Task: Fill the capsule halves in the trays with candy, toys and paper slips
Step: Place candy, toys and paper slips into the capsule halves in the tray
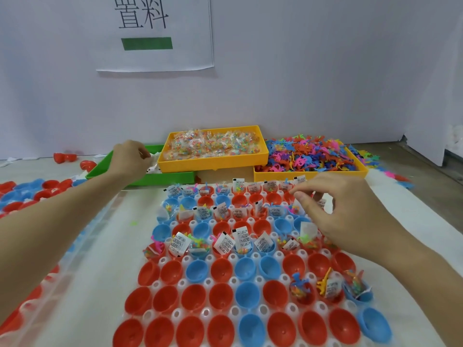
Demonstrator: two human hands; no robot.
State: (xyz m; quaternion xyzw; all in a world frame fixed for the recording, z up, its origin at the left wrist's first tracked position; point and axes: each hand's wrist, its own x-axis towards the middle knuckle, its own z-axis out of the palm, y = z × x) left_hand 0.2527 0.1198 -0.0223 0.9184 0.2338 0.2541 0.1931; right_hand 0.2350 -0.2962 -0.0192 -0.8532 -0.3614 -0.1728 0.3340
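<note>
Red and blue capsule halves (226, 296) sit open side up in the clear tray (263, 309) in front of us, which lies on a white surface (105, 259). We see the two nearest rows unfilled, and three halves at the right end of the third row from us holding a toy and a candy bag. Further back, rows of filled halves, each with a paper slip (241, 237) standing in it beside a small toy and candy, alternate with rows of bare halves.

Our left hand (130, 157) reaches into the green bin (172, 177) at the far left, its fingers curled down around something white inside; we cannot tell just what they pinch. Our right hand (348, 211) hovers over the far right part of the tray, thumb and forefinger close together, the other fingers loosely curled; whether they hold a slip we cannot tell.

Behind the tray an orange bin (213, 164) holds clear candy bags (213, 144), and to its right a yellow bin (310, 174) is heaped with bright plastic toys (308, 154). Loose red and blue halves (30, 190) lie at the far left. A paper sign (155, 33) with printed characters and a green bar hangs on the wall.
</note>
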